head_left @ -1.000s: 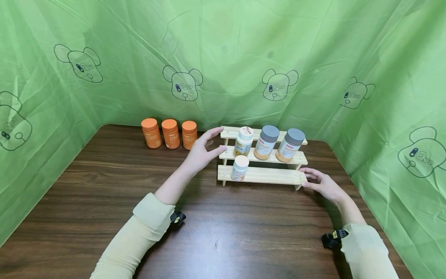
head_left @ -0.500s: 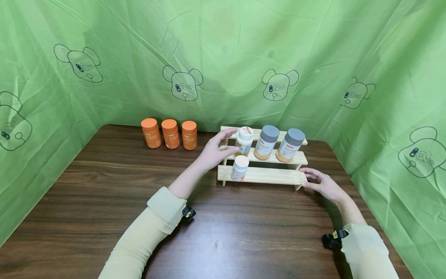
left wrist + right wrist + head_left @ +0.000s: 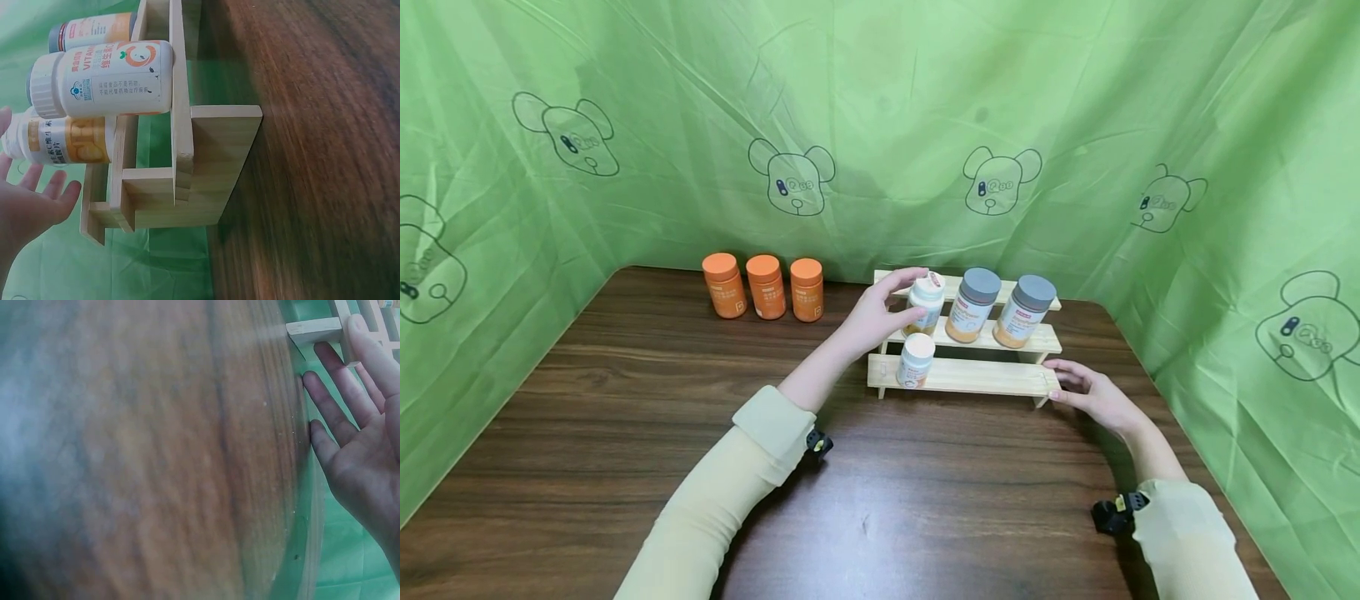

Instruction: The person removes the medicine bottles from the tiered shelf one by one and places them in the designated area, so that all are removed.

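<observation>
The left hand (image 3: 871, 317) reaches in from the left with its thumb and forefinger parted about the white-capped, yellow-labelled supplement bottle (image 3: 929, 297), which stands upright on the middle shelf of the three-tier wooden rack (image 3: 985, 375). The thumb lies in front of this bottle and the forefinger beside its cap; in the left wrist view the other fingers are spread and loosely bent, and with part of the hand cut off there, I cannot tell whether the bottle is being touched.

Just in front of the left thumb, on the lowest shelf, stands the small white vitamin C bottle (image 3: 915, 362). Beyond the left fingertips to the right, side by side on the middle shelf, are two grey-capped bottles (image 3: 972, 307) with white and orange labels.

The right hand (image 3: 1101, 398) is at the rack's right end, thumb tip against the end of the lowest shelf, the other fingers loosely extended and spread beside and behind it. Both grey caps lie up and to the left of those fingers.

Well to the left of the left fingertips, three orange bottles (image 3: 766, 287) stand in a row on the dark wood-grain table (image 3: 880, 483). Behind all the fingers hangs green cloth (image 3: 880, 83) printed with round-eared animal heads.
</observation>
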Tool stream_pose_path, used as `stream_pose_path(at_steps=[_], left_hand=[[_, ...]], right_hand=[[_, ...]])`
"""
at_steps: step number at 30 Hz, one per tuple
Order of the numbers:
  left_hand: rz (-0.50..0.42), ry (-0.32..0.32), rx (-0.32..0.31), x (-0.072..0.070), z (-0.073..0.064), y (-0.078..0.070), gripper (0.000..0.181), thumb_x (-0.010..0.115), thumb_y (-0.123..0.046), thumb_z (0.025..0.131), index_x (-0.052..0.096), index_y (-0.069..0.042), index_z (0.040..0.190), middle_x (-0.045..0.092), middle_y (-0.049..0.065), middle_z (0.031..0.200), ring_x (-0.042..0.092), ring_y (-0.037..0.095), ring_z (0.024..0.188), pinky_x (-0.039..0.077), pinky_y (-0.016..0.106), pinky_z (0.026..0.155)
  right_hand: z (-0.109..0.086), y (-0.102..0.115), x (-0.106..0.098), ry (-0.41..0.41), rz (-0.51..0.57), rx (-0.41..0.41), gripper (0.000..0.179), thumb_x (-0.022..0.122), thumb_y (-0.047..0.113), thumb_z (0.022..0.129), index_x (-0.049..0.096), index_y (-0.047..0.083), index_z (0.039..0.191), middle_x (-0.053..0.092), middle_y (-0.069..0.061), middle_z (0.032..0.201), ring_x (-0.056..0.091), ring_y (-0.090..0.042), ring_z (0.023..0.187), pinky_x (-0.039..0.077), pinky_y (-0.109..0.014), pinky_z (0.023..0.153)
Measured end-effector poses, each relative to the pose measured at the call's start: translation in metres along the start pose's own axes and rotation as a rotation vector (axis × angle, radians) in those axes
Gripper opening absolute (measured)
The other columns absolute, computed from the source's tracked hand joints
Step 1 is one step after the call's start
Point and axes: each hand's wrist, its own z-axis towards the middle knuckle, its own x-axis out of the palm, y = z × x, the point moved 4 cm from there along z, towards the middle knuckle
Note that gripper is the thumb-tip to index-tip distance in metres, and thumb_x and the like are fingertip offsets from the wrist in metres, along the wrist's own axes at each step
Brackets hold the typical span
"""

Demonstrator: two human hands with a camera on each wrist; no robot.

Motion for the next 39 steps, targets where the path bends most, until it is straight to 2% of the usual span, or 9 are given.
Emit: stream_pose_path(at_steps=[5, 9, 13, 21, 29, 33, 39], left_hand=[[-0.014, 0.011, -0.027, 0.003, 0.005, 0.002, 0.052, 0.07, -0.021, 0.086, 0.05, -0.027, 0.134, 0.052, -0.004, 0.135, 0.045, 0.018, 0.127, 0.04, 0.045, 0.103], [-0.032, 0.011, -0.03, 0.004, 0.008, 0.003, 0.051, 0.07, -0.016, 0.086, 0.05, -0.025, 0.133, 0.052, -0.001, 0.134, 0.047, 0.022, 0.125, 0.042, 0.045, 0.1], [-0.013, -0.001, -0.034, 0.005, 0.008, 0.002, 0.048, 0.069, -0.015, 0.087, 0.052, -0.026, 0.13, 0.054, -0.003, 0.131, 0.05, 0.02, 0.12, 0.045, 0.042, 0.097], [-0.049, -0.013, 0.007, 0.004, 0.004, -0.001, 0.044, 0.069, -0.01, 0.086, 0.054, -0.022, 0.126, 0.057, 0.0, 0.125, 0.058, 0.02, 0.108, 0.049, 0.043, 0.09], [-0.043, -0.032, 0.005, 0.0, 0.001, 0.001, 0.043, 0.07, -0.009, 0.085, 0.055, -0.022, 0.124, 0.058, 0.002, 0.126, 0.061, 0.019, 0.105, 0.051, 0.036, 0.089], [-0.018, -0.062, 0.015, -0.004, 0.0, 0.002, 0.043, 0.071, -0.011, 0.085, 0.055, -0.022, 0.123, 0.059, 0.001, 0.124, 0.062, 0.019, 0.103, 0.051, 0.034, 0.087], [-0.012, -0.104, 0.033, -0.009, -0.002, 0.002, 0.044, 0.071, -0.012, 0.084, 0.054, -0.02, 0.124, 0.061, 0.0, 0.12, 0.062, 0.02, 0.104, 0.051, 0.038, 0.087]], right_hand=[[0.0, 0.0, 0.0, -0.001, 0.006, 0.003, 0.057, 0.064, 0.014, 0.091, 0.039, 0.0, 0.139, 0.062, 0.001, 0.117, 0.058, -0.002, 0.103, 0.049, -0.017, 0.081], [0.0, 0.001, 0.0, -0.003, 0.006, -0.001, 0.056, 0.064, 0.014, 0.091, 0.039, -0.001, 0.139, 0.062, -0.001, 0.117, 0.058, -0.002, 0.103, 0.049, -0.017, 0.081], [-0.001, 0.001, -0.001, -0.005, 0.006, -0.004, 0.057, 0.064, 0.014, 0.091, 0.039, -0.002, 0.139, 0.062, -0.001, 0.117, 0.058, -0.002, 0.103, 0.049, -0.016, 0.081], [-0.002, -0.001, 0.001, -0.009, 0.004, -0.01, 0.056, 0.064, 0.013, 0.09, 0.039, -0.001, 0.138, 0.063, -0.005, 0.118, 0.058, -0.003, 0.103, 0.047, -0.015, 0.081], [-0.002, -0.002, 0.002, -0.005, 0.032, -0.033, 0.054, 0.063, 0.01, 0.091, 0.039, -0.002, 0.138, 0.063, 0.004, 0.114, 0.058, -0.001, 0.102, 0.048, -0.016, 0.081], [-0.002, -0.001, 0.001, -0.004, 0.029, -0.035, 0.054, 0.063, 0.01, 0.091, 0.039, -0.002, 0.138, 0.063, 0.0, 0.115, 0.058, -0.001, 0.102, 0.048, -0.016, 0.082], [-0.001, 0.0, 0.001, -0.004, 0.025, -0.029, 0.054, 0.063, 0.011, 0.091, 0.039, -0.002, 0.138, 0.063, -0.002, 0.116, 0.058, -0.001, 0.103, 0.048, -0.016, 0.082]])
